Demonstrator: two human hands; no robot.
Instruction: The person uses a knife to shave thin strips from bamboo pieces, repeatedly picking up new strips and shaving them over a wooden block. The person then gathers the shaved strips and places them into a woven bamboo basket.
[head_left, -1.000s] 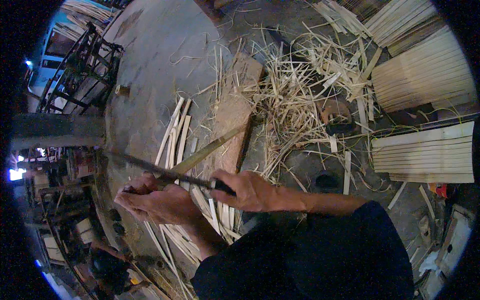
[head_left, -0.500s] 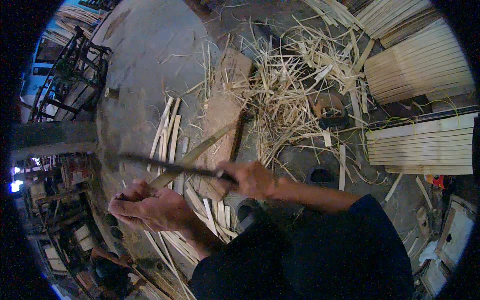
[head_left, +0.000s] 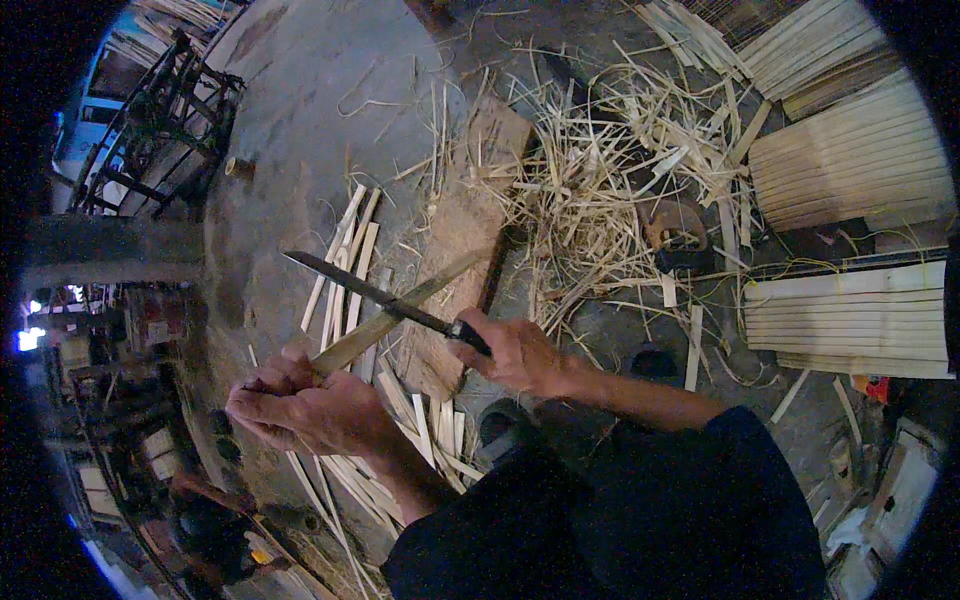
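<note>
My left hand [head_left: 310, 408] is closed round the near end of a flat bamboo strip [head_left: 352, 343], which slants up and away toward a wooden plank [head_left: 455, 240]. In my right hand [head_left: 515, 355] is the dark handle of a long knife [head_left: 375, 293]. Its blade points to the upper left and crosses the strip at about mid-length, seemingly touching it. The strip's far end lies over the plank's right part. Several pale strips [head_left: 345, 260] lie on the floor left of the plank, and more pale strips [head_left: 365, 490] lie below my left wrist.
A tangled heap of shavings [head_left: 600, 190] spreads right of the plank, with a saw handle [head_left: 675, 232] at its edge. Slatted pale bundles [head_left: 850, 315] stand at the right. A dark frame [head_left: 165, 125] stands at the far left, and a short tube piece [head_left: 238, 168] lies on the floor.
The knife, blurred before, now shows sharply, its tip shifted right and up along the strip. Both hands keep their grips. The whole view has shifted slightly.
</note>
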